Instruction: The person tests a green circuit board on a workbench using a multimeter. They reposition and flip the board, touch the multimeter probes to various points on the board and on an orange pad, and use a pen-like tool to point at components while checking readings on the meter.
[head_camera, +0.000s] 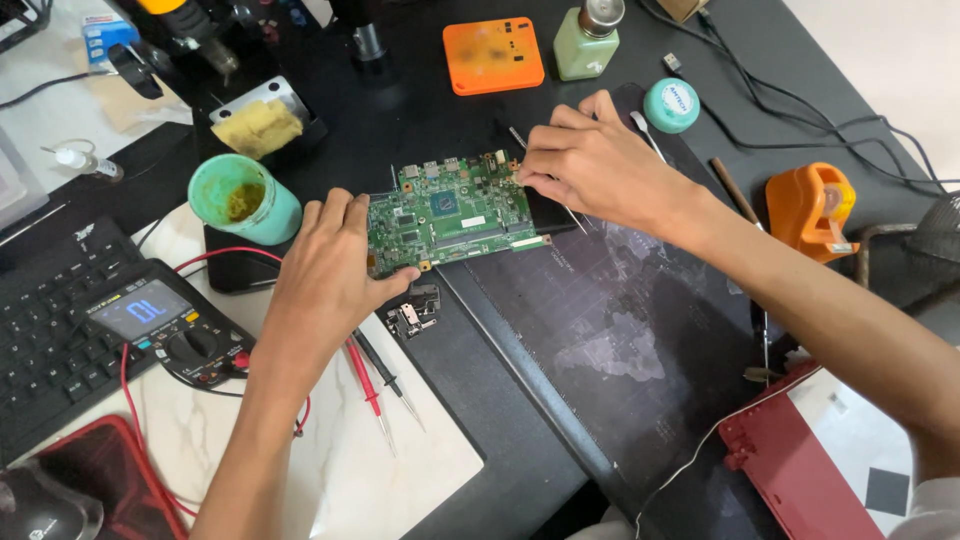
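L hand (330, 270) pins the green circuit board (450, 212) w/ thumb & fingers, R hand (590, 165) pinches thin metal tweezers (545, 175) at its top-right edge.

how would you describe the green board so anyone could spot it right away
Look to the middle of the black desk, between the left hand and right hand. The circuit board lies flat there, both hands touching it. Its bright green face with tiny chips sets it apart.

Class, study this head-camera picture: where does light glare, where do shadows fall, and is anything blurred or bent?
Head view: even, soft lighting; mild glare on the white marble slab; faint shadows under the left hand and right hand; green circuit board sharp; edges curve slightly from the wide lens.
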